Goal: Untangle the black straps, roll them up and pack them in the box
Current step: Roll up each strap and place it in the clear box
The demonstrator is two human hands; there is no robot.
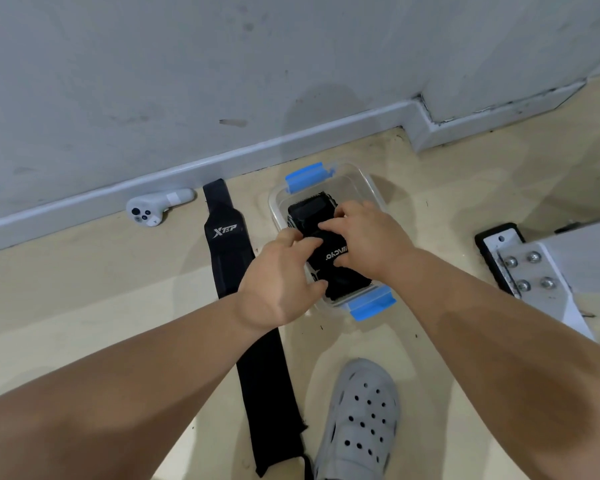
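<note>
as hands (281,282) (364,237) grip a roll (343,277), strap (227,244) reads xtep.

The left hand (281,282) and right hand (364,237) grip a rolled strap (347,280) inside the clear box (369,181); a flat strap (257,358) lies on the floor (84,289) just beside it; a white controller (153,207) sits further left.

Rolled straps (312,214) in box (371,183): mid part covered by left hand (281,282) and right hand (364,237); no. of rolls not determinable.
White print (336,254) under right hand: part-hidden, illegible.
Flat strap (222,237) under left wrist: crossed by forearm, near end cut off at btm edge.
Shoe (361,417) below hands: heel cut off at btm edge.
</note>
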